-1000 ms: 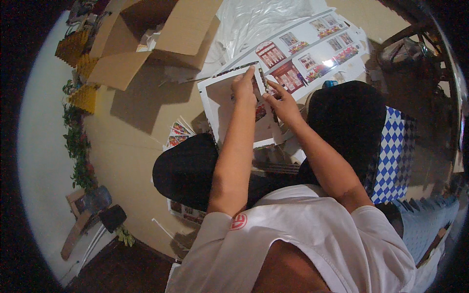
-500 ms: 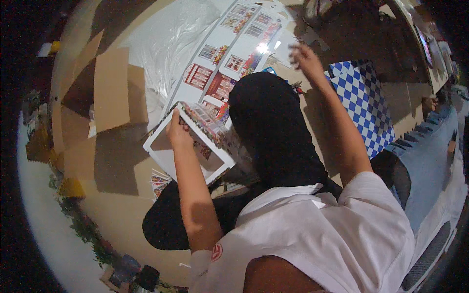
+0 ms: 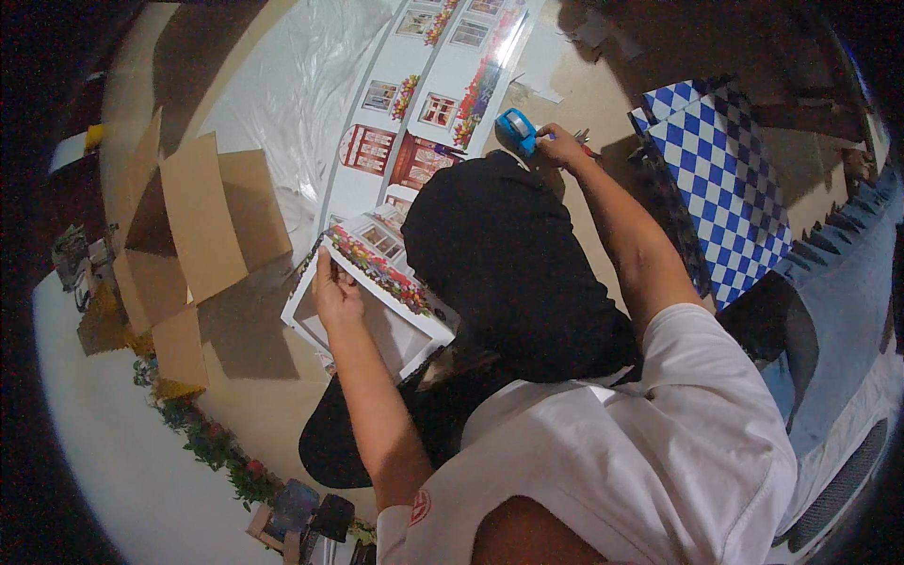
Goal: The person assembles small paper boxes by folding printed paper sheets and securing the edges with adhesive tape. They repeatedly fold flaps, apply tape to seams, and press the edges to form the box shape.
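My left hand (image 3: 339, 295) grips the upper edge of an open white box frame (image 3: 299, 299), thumb on top and fingers curled inside. One side of the box carries printed flowers and windows, and it rests tilted against my leg. Out to the right, past my knee, my right hand (image 3: 559, 147) has its fingers closed on the end of a blue tape dispenser (image 3: 517, 130) on the floor. Beyond the box lies a long white printed sheet (image 3: 377, 132) with pictures of windows, doors and flowers; my knee hides part of it.
An open cardboard box (image 3: 202, 221) stands at the left, beside clear plastic sheeting (image 3: 268, 122). A blue-and-white checkered box (image 3: 716, 188) is on the right. Artificial greenery (image 3: 217, 447) lines the lower left, and light blue fabric (image 3: 838, 301) hangs at the far right.
My right hand has come down from the air and closed on the tape dispenser. The box has turned slightly in my left hand, showing more of its printed side.
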### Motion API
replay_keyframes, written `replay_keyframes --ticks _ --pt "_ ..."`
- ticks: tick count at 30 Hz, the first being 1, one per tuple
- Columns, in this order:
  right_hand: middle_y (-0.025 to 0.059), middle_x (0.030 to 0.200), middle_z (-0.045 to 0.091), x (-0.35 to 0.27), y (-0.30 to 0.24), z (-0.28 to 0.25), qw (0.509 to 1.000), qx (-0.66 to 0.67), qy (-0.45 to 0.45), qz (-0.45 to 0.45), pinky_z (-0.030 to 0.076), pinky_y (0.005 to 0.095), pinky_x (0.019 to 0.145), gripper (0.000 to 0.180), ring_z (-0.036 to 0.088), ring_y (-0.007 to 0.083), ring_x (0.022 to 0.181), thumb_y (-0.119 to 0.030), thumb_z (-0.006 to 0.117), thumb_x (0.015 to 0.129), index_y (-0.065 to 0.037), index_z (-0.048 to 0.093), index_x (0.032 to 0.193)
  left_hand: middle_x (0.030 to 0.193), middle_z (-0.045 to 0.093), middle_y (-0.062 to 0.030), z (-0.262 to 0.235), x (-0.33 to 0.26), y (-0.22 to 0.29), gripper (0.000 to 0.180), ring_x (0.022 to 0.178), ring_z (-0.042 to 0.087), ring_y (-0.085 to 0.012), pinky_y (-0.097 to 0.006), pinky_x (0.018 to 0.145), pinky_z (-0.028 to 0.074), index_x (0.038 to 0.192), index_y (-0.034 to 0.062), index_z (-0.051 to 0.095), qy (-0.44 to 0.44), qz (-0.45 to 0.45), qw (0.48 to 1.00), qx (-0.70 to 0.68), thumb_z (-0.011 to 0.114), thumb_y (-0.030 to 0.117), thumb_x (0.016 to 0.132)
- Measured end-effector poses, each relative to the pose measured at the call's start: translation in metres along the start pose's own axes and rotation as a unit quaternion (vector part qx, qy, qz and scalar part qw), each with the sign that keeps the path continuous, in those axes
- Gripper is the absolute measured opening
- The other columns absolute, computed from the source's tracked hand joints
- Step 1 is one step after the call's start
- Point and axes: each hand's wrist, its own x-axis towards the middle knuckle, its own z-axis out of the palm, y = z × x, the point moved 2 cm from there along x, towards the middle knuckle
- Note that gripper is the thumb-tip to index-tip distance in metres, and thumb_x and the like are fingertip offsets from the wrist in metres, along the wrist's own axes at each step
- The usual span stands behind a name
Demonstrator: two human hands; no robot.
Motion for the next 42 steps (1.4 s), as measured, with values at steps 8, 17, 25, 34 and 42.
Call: replay_keyframes --ticks 8,17,25,34,42 --pt "0.0159 0.091 0.068 0.033 0.019 -0.007 0.996 -0.083 -0.037 0.016 0.051 0.0372 0.075 0.036 0.066 0.0243 0.085 -0.038 0.064 0.080 -0.005 0.067 0.095 0.098 0.065 -0.0096 0.020 -0.008 0.000 0.026 0.088 0.063 -0.0170 -0.028 0.077 0.053 0.105 -0.0027 0.059 0.016 0.012 1.000 -0.016 0.065 0.017 0.088" --pt "0.0099 0.086 0.066 -0.011 0.025 -0.010 0.993 0.101 -0.024 0.055 0.046 0.0317 0.070 0.035 0.060 0.0159 0.078 -0.033 0.056 0.083 0.000 0.066 0.088 0.092 0.065 -0.0076 0.010 -0.006 0.000 0.022 0.077 0.061 -0.0126 -0.026 0.068 0.051 0.101 -0.0013 0.060 0.000 0.017 1.000 -0.017 0.065 0.016 0.088" --pt "0.0060 0.080 0.061 -0.015 0.032 0.007 0.993 0.098 0.008 0.061 0.045 0.0290 0.062 0.017 0.057 0.0151 0.071 -0.021 0.055 0.084 -0.004 0.059 0.087 0.095 0.065 -0.0081 -0.006 0.002 -0.002 0.023 0.081 0.063 -0.0143 -0.026 0.071 0.053 0.101 0.0000 0.061 0.014 -0.012 0.999 -0.033 0.067 0.016 0.086" --pt "0.0093 0.085 0.067 0.020 0.107 0.046 0.934 -0.332 -0.103 -0.077 0.050 0.0323 0.072 0.023 0.064 0.0217 0.084 -0.025 0.061 0.083 -0.005 0.068 0.090 0.102 0.063 -0.0105 -0.004 0.000 -0.009 0.026 0.090 0.063 -0.0200 -0.031 0.081 0.053 0.108 -0.0025 0.058 -0.027 -0.025 0.995 -0.090 0.063 0.015 0.089" --pt "0.0034 0.080 0.064 -0.012 -0.079 -0.005 0.993 0.040 -0.090 -0.058 0.047 0.0267 0.063 0.030 0.057 0.0113 0.069 -0.033 0.061 0.087 -0.006 0.066 0.097 0.070 0.060 -0.0012 0.011 -0.018 -0.008 0.020 0.054 0.048 -0.0068 -0.020 0.047 0.038 0.080 0.0051 0.061 0.048 0.069 0.996 -0.015 0.071 0.022 0.083"
